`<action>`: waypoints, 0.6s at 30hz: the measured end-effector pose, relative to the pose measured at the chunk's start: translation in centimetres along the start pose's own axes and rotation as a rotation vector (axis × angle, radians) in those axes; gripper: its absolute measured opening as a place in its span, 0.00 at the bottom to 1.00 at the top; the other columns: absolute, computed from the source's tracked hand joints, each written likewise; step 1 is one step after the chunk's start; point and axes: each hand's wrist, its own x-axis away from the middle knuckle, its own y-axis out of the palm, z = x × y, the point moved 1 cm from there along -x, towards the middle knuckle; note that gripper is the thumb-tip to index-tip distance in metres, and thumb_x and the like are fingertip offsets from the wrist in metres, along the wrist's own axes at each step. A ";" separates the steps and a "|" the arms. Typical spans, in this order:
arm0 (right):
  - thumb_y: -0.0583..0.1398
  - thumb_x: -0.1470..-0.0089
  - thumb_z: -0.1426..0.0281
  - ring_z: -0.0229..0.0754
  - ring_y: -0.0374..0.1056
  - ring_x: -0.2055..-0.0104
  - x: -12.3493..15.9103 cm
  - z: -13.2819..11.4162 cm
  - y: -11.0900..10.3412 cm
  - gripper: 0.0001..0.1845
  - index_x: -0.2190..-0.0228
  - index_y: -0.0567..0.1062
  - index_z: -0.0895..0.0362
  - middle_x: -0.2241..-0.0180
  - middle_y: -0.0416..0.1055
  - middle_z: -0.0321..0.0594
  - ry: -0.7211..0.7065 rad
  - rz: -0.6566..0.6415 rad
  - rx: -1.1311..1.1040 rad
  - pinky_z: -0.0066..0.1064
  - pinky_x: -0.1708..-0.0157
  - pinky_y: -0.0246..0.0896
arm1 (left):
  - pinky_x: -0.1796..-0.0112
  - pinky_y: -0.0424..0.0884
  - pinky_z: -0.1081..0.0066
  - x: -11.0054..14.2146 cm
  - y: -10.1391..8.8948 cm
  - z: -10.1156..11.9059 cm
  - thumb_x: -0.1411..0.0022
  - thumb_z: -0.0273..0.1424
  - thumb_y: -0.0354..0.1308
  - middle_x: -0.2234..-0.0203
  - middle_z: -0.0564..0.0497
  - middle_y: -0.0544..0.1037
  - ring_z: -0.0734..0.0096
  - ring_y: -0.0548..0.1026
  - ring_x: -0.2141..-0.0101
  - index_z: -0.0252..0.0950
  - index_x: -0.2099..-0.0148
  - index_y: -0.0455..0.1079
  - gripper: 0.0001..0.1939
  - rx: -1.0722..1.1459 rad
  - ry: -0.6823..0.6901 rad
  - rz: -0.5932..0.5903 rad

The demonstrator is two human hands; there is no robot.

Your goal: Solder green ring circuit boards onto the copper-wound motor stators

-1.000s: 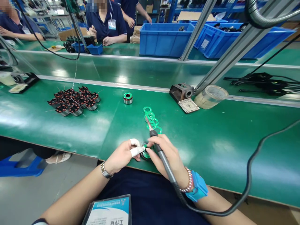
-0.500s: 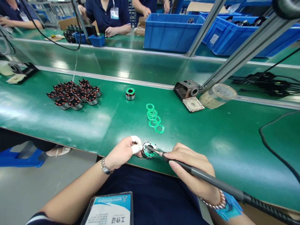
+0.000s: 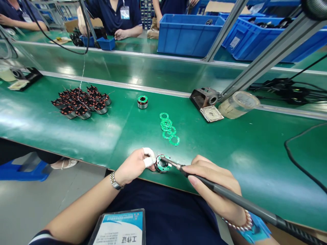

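My left hand [image 3: 139, 163], with white covers on its thumb and a finger, is closed on the left side of a motor stator [image 3: 166, 167] near the table's front edge. A green ring-shaped circuit board tops this stator. In my right hand [image 3: 214, 183] is a soldering iron [image 3: 224, 192], held like a pen. Its tip lies over the upper part of the ring board; whether it touches cannot be made out. Beyond my hands several loose green ring boards [image 3: 174, 140] overlap in a row. Another stator with a green board [image 3: 142, 102] stands farther back.
Many copper-wound stators [image 3: 83, 112] are grouped at the left, under a hanging wire. A soldering iron stand [image 3: 204, 97] with a cleaning pad [image 3: 211, 113] and a cloudy plastic tub [image 3: 238, 104] sit back right. Blue bins [image 3: 187, 37] and co-workers are across the bench.
The soldering iron and my right hand have shifted slightly right, and the tip has drawn back a little over the ring board. My left hand keeps its hold on the stator.
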 end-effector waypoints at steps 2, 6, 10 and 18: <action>0.56 0.49 0.79 0.38 0.64 0.74 0.0 0.1 -0.1 0.12 0.64 0.73 0.57 0.77 0.68 0.39 0.001 0.020 0.025 0.30 0.75 0.62 | 0.69 0.65 0.72 0.0 0.0 0.0 0.49 0.31 0.56 0.82 0.55 0.70 0.74 0.69 0.77 0.34 0.75 0.63 0.08 0.009 0.000 -0.002; 0.56 0.46 0.75 0.36 0.65 0.74 -0.3 1.1 0.6 0.10 0.60 0.70 0.56 0.76 0.68 0.37 0.001 -0.008 0.091 0.27 0.74 0.63 | 0.70 0.65 0.73 0.0 0.1 0.1 0.49 0.32 0.57 0.82 0.55 0.69 0.75 0.69 0.78 0.33 0.75 0.63 0.08 0.025 -0.008 0.006; 0.56 0.48 0.79 0.42 0.65 0.54 -1.4 2.5 1.8 0.13 0.59 0.67 0.58 0.61 0.70 0.44 -0.092 -0.293 0.040 0.32 0.55 0.63 | 0.69 0.66 0.73 -0.1 0.2 0.2 0.50 0.32 0.59 0.81 0.55 0.69 0.76 0.70 0.78 0.33 0.74 0.64 0.09 0.060 -0.001 0.019; 0.59 0.52 0.78 0.42 0.65 0.63 -0.6 3.0 3.1 0.19 0.57 0.64 0.56 0.65 0.69 0.42 -0.049 -0.208 0.200 0.32 0.64 0.66 | 0.64 0.67 0.72 1.3 0.4 -0.7 0.46 0.36 0.58 0.72 0.51 0.75 0.73 0.72 0.70 0.34 0.64 0.68 0.11 0.132 -0.032 0.109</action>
